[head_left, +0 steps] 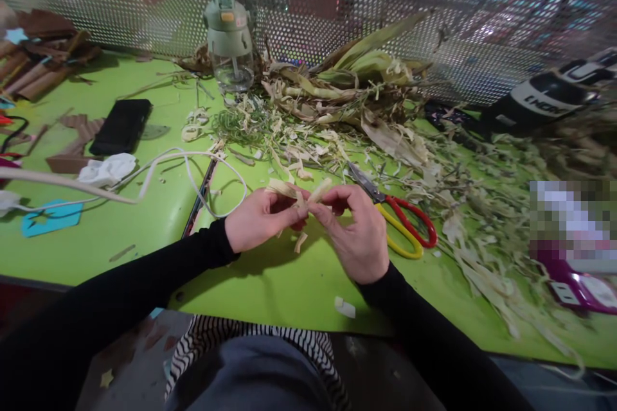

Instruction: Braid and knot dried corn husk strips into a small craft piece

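Observation:
A small piece of pale dried husk (pixel 319 190) is pinched between my two hands above the green table (pixel 270 289). My left hand (pixel 260 215) grips its left part, with thumb and fingertips pressed together. From the right, my right hand (pixel 357 228) pinches the same husk, its fingertips almost touching the left ones. Short strips of husk hang below the fingers. Scissors (pixel 405 221) with one red and one yellow handle lie just right of my right hand, blades pointing up and left.
Shredded husks (pixel 308 135) spread behind and to the right. A clear bottle (pixel 231 45) stands at the back, near a black phone (pixel 121 126). White cable (pixel 193 186) loops left of my hands. A black bottle (pixel 540 99) leans at the right.

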The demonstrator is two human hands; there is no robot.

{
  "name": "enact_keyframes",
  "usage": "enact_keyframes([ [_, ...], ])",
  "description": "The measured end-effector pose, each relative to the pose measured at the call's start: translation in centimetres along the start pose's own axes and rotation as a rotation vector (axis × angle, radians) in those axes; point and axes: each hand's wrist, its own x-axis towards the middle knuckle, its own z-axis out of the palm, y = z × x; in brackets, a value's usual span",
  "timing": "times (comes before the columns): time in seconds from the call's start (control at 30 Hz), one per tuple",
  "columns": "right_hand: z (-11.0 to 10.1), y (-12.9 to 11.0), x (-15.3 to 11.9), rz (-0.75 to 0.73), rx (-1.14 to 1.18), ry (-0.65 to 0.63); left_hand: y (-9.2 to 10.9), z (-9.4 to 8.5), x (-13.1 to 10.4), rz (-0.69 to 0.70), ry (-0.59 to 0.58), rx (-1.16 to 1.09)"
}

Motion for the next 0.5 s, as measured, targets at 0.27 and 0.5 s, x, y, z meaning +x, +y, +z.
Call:
enact_keyframes([
  [0.27,-0.01,-0.05,-0.13,0.136,0.228,-0.094,-0.3,-0.15,0.08,0.014,0.068,-0.064],
  [0.5,-0.14,-0.15,-0.18,0.039,0.149,-0.071,-0.23,0.04,-0.08,0.027,0.033,-0.024],
])
